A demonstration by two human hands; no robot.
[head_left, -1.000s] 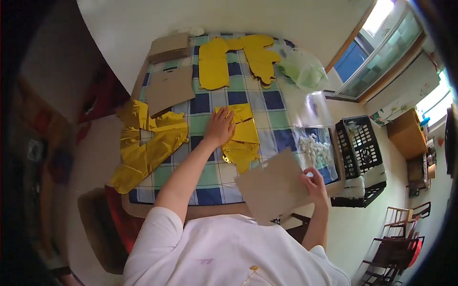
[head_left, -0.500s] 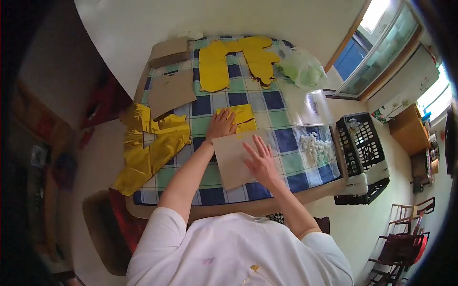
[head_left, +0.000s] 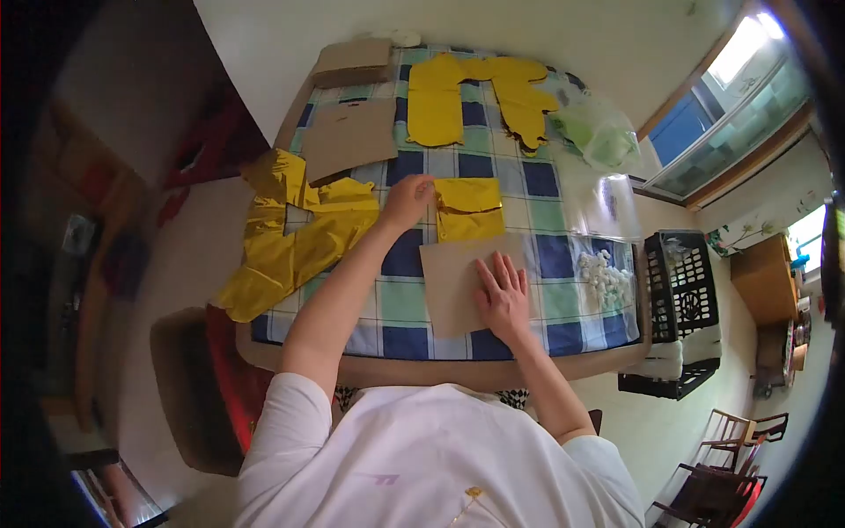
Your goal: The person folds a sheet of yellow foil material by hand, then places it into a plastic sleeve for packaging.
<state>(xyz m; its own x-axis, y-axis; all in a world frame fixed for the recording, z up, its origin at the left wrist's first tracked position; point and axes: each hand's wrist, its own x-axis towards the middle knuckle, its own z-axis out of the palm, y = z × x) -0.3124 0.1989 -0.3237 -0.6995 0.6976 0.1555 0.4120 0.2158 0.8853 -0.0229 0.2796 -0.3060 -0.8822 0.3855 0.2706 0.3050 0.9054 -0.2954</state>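
A folded shiny gold foil piece [head_left: 470, 217] lies on the checked tablecloth, with a crease across its middle. My left hand [head_left: 410, 201] is at its upper left corner, thumb and fingers pinched together on the edge. Below the foil, its top edge meeting the foil's lower edge, lies a light brown cardboard sheet [head_left: 449, 290]. My right hand [head_left: 504, 295] rests flat on the right part of this cardboard, fingers stretched out and holding nothing.
Crumpled gold foil [head_left: 304, 238] hangs over the table's left edge. Behind are a cardboard sheet [head_left: 352, 141], a cardboard stack [head_left: 352, 63], flat gold foil shapes [head_left: 436, 101] and a clear plastic bag [head_left: 598, 132]. Small white pieces [head_left: 607, 280] lie right, beside black crates [head_left: 682, 286].
My left hand has moved off the top of the gold foil to its upper left corner and pinches there. My right hand stays flat on the cardboard. The view has shifted.
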